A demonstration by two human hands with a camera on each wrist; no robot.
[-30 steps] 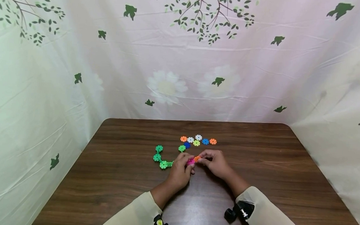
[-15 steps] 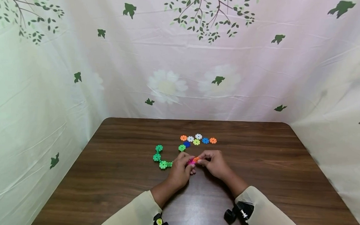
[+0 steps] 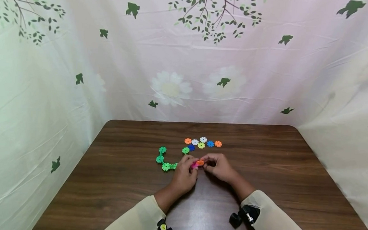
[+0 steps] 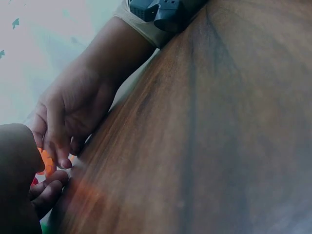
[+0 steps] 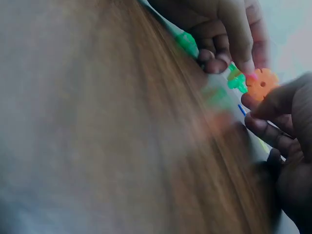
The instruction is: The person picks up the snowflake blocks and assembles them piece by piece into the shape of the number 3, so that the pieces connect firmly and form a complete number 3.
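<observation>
My left hand (image 3: 183,176) pinches a pink notched flower-shaped disc (image 3: 194,165), partly covered by its fingers. An orange flower-shaped disc (image 3: 200,163) joins the pink one on its right. My right hand (image 3: 221,168) holds the orange disc at its right edge between thumb and fingertips; in the right wrist view the orange disc (image 5: 262,84) faces the camera beside the thumb. From behind the left hand runs a chain of linked green discs (image 3: 166,166), bending up at the far left. Its middle is hidden by the left hand.
Beyond the hands on the brown table (image 3: 122,187) lie several loose discs: orange, white (image 3: 203,139), yellow (image 3: 201,145), light blue (image 3: 210,143) and another orange (image 3: 218,144). A dark blue disc (image 3: 191,148) lies by a green one (image 3: 186,150). A printed curtain (image 3: 186,60) stands behind.
The orange disc has turned to show more of its face, and the right fingertips have shifted to its right edge. The green chain's left end has moved up slightly.
</observation>
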